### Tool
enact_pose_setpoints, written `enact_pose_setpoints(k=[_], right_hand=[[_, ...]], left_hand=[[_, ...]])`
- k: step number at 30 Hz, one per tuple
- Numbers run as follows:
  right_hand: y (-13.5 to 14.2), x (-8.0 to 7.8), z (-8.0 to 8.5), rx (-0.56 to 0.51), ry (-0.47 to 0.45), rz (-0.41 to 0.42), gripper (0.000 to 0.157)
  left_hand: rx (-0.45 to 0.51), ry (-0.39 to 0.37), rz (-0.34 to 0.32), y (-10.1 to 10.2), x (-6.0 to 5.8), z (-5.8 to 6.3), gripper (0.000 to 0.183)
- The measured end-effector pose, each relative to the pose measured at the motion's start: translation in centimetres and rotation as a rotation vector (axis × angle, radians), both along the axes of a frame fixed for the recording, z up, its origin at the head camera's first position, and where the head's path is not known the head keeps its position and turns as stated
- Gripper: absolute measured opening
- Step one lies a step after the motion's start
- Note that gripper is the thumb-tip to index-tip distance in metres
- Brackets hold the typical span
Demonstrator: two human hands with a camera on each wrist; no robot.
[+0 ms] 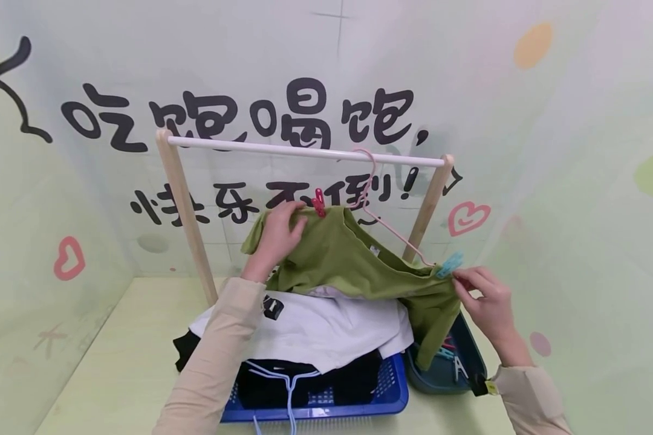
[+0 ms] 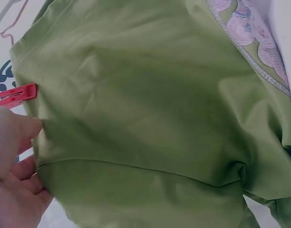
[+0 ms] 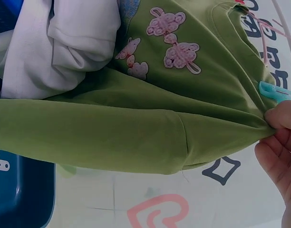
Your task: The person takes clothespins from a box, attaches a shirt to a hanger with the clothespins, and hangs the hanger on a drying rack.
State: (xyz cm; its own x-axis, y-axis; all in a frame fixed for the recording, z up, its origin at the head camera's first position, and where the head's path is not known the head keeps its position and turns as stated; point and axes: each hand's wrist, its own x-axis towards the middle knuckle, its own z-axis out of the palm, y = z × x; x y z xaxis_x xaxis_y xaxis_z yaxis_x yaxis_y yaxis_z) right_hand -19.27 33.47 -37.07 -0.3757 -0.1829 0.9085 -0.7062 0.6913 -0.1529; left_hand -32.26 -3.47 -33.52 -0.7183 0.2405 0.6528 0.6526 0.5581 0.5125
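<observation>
A green shirt (image 1: 337, 248) with pink flower trim (image 3: 181, 54) hangs on a pink hanger (image 1: 394, 231), hooked over the white rod (image 1: 283, 148). A red clothespin (image 1: 318, 203) grips its left shoulder, a light-blue clothespin (image 1: 449, 264) the right one. My left hand (image 1: 280, 234) pinches the shirt's edge just outside the red clothespin, thumb in front in the left wrist view. Just below the light-blue clothespin, my right hand (image 1: 488, 302) pinches the other shoulder between thumb and fingers. One sleeve (image 3: 112, 135) hangs down on the right; the hanger's left arm is mostly hidden by cloth.
Two wooden posts (image 1: 187, 220) carry the rod. Below, a blue basket (image 1: 326, 414) holds a white garment (image 1: 326, 329), black clothes and light-blue hangers (image 1: 289, 386). Beside it, a dark teal bin (image 1: 441, 386) holds clothespins (image 1: 459, 368). A printed curtain hangs behind.
</observation>
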Motion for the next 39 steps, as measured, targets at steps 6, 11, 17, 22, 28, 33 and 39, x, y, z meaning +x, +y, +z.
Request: enact_pose_setpoints(k=[6,11,17,22,28,33,39], right_hand=[[-0.2,-0.3,-0.3,0.001,-0.023,0.014,0.028],[-0.4,-0.2,-0.6,-0.016,-0.043,0.005,0.008],[-0.2,-0.3,-1.3,-0.054,-0.077,0.021,0.011],[0.9,0.3,-2.8,-0.149,-0.145,-0.036,0.013],[2.1,1.2,-5.7,-0.097,-0.400,-0.231,0.017],[2.6,1.5,-8.5,0.055,-0.753,-0.290,0.012],[2.4,1.6,-11.3,0.172,-0.993,-0.260,0.007]], left_hand=[[0.043,-0.029,0.001,-0.7,0.5,0.4,0.032],[0.060,0.003,-0.027,-1.8,1.4,0.6,0.022],[-0.001,0.048,-0.067,-3.5,2.8,0.0,0.012],[-0.070,0.042,-0.077,-5.3,4.3,-1.0,0.011],[-0.166,0.026,-0.053,-7.8,6.2,-2.3,0.008],[-0.242,-0.005,-0.041,-9.5,8.0,-4.0,0.010],[-0.328,-0.081,-0.025,-11.0,10.2,-6.2,0.011]])
